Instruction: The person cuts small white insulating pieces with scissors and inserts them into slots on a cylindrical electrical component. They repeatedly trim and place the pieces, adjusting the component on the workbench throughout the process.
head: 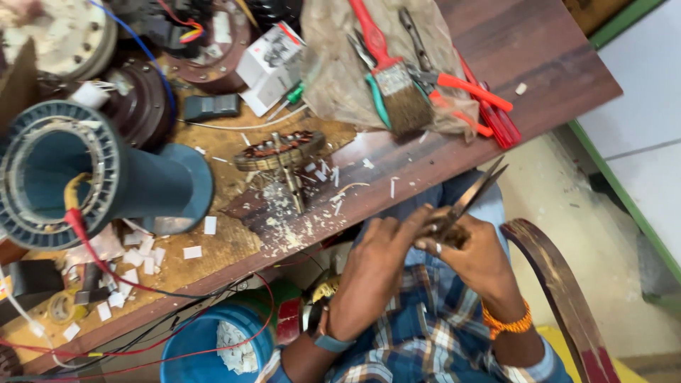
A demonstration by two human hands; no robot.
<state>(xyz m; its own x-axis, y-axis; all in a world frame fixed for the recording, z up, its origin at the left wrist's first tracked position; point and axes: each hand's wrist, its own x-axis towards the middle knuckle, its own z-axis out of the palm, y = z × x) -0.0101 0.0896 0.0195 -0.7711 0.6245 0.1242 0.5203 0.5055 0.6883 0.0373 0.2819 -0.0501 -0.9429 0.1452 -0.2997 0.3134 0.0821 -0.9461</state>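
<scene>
My right hand (477, 254) grips the scissors (468, 200), fingers curled tight | my left hand (386, 245) pinches beside them | wooden table (525, 57) near.

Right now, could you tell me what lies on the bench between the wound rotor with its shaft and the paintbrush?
In the head view, only small white scraps lie scattered on the bare bench between the rotor and the paintbrush.
</scene>
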